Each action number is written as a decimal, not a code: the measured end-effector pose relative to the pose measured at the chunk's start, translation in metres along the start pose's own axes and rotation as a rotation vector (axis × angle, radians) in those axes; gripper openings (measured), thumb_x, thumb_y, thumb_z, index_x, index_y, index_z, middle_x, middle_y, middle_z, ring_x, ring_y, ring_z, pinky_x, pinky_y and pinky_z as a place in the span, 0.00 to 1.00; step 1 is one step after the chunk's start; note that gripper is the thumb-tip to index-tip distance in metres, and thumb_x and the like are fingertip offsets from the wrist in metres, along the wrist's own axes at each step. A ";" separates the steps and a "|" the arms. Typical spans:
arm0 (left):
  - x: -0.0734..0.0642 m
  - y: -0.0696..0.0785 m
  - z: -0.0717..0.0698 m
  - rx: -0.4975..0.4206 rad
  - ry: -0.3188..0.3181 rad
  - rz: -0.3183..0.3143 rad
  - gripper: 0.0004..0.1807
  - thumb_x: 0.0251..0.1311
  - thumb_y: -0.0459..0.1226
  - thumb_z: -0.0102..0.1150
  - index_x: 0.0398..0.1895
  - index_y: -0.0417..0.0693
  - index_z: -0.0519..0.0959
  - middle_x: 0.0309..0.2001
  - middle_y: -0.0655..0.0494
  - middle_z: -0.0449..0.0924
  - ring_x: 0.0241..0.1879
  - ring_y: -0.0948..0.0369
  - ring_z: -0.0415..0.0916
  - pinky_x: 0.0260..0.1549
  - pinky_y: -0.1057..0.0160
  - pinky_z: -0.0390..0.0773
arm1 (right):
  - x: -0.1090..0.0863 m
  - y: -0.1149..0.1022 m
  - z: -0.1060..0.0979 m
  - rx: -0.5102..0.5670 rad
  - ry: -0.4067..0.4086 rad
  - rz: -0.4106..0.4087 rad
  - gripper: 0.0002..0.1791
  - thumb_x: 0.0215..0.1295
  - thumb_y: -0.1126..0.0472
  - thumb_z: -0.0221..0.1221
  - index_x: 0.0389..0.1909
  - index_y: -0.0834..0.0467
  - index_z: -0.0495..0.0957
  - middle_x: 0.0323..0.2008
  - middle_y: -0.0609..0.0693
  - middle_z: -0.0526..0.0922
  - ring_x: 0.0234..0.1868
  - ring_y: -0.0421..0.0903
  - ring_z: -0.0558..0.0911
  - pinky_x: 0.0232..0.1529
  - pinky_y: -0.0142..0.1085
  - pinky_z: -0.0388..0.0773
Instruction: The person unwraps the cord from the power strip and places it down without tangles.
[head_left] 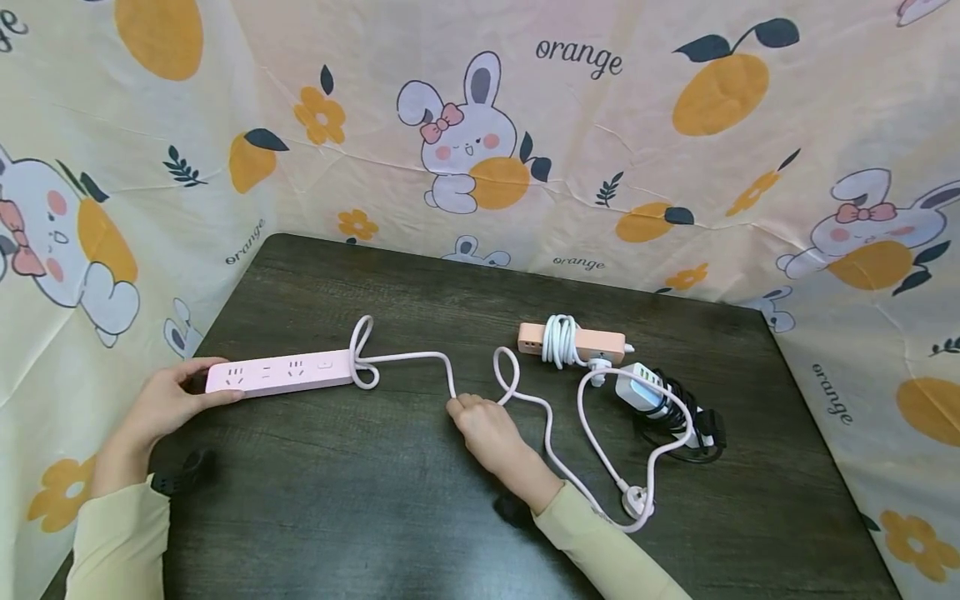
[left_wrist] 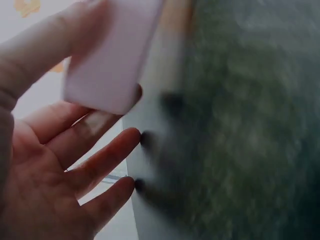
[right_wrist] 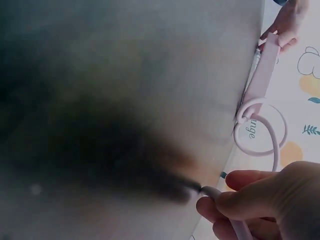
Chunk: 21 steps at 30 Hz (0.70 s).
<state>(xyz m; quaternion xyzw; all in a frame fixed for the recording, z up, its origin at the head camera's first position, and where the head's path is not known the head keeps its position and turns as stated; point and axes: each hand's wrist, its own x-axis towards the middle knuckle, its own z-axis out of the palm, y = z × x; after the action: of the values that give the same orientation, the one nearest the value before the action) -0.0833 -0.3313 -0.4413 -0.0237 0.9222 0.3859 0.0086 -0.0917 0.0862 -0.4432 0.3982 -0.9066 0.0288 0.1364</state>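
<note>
A pink power strip lies at the left of the dark table, its sockets facing up. My left hand grips its left end between thumb and fingers; in the left wrist view the strip's end sits under the thumb, the lower fingers spread. The strip's pale pink cord loops at the right end and runs to my right hand, which pinches it near the middle of the table. In the right wrist view the cord passes between thumb and fingers. Beyond that hand it curves right to a round plug.
An orange-pink power strip wrapped in white cord stands at the back right. Beside it lies a white power strip bundled in black cable, with the pink cord crossing over it. A printed cloth hangs behind the dark table.
</note>
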 end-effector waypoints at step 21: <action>0.005 0.062 0.012 0.007 0.165 0.203 0.24 0.56 0.37 0.63 0.53 0.31 0.73 0.49 0.33 0.75 0.50 0.43 0.69 0.50 0.53 0.70 | 0.007 -0.002 -0.017 0.410 0.345 -0.233 0.11 0.60 0.67 0.60 0.44 0.62 0.79 0.50 0.57 0.77 0.52 0.48 0.78 0.51 0.32 0.75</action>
<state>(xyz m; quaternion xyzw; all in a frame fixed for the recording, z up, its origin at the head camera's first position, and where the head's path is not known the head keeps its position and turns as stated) -0.0917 -0.2795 -0.4053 0.0382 0.9187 0.3785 -0.1061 -0.0907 0.0822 -0.4252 0.5081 -0.7936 0.2628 0.2075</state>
